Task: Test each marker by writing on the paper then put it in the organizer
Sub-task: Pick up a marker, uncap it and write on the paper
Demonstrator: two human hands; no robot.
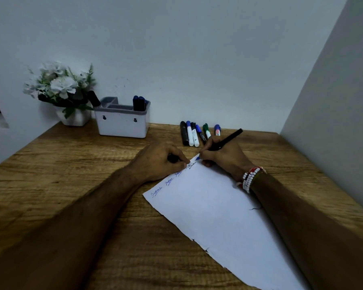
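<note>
Forearms reach in from the near edge over a wooden table (71, 164), where a torn-edged sheet of paper (218, 206) lies slanted. At far left, a pot of white flowers (76, 117) stands beside the white organizer (122, 126), which holds a black marker (94, 98) in its left compartment and blue-capped markers (139, 103) in its right. The left hand (161, 162) curls round a small dark cap (173, 159), or so it looks, with its fingertips pinning the paper's far edge. A row of loose markers (194, 133) lies just beyond. The right hand (224, 158) grips the blue-tipped marker (228, 139) like a pen, its tip touching the sheet's far corner, where a line of blue scribbles ends. Room there is scarce, so a short, light stroke with the sheet pinned should do, then a firm recap before the marker goes in the organizer.
</note>
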